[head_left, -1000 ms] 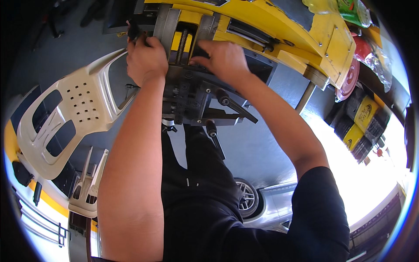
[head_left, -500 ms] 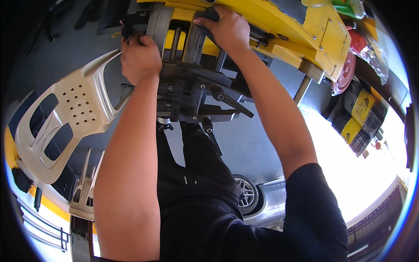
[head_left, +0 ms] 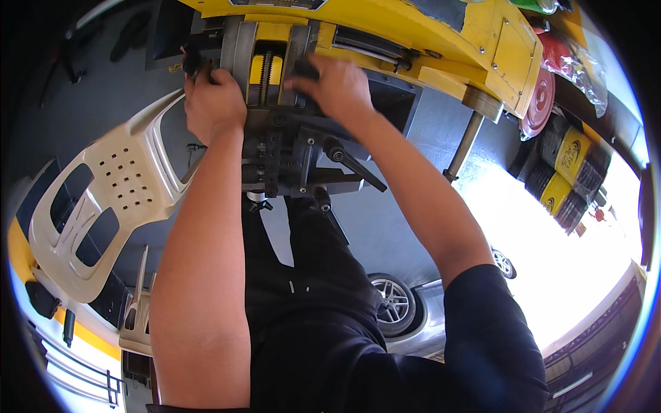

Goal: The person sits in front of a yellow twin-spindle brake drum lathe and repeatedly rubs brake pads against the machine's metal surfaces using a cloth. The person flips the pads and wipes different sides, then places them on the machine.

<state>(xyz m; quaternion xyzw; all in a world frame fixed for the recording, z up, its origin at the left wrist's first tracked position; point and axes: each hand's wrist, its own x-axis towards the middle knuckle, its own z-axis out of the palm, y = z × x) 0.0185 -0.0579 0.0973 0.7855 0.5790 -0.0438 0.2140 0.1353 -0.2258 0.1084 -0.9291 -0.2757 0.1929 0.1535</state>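
Observation:
A yellow machine (head_left: 385, 27) stands in front of me with two grey metal rails (head_left: 236, 51) and a threaded screw (head_left: 266, 79) between them. My left hand (head_left: 215, 107) is closed beside the left rail, and a small black object (head_left: 192, 60) with a reddish tip juts above its fingers; what it grips is partly hidden. My right hand (head_left: 337, 89), slightly blurred, presses a dark cloth (head_left: 307, 69) against the right rail. Closer to my body sits the black carriage (head_left: 279, 148) with clamp levers (head_left: 361, 168).
At left is a cream plastic chair (head_left: 113, 186), with another chair (head_left: 138, 320) behind it. A metal post (head_left: 465, 144) hangs below the machine's right side. Further right are a red round lid (head_left: 538, 103) and yellow-black packages (head_left: 571, 158). A silver car (head_left: 430, 320) is behind me.
My right hand has drawn the cloth along the right rail toward me. My left hand stays beside the left rail. The whole view has shifted slightly.

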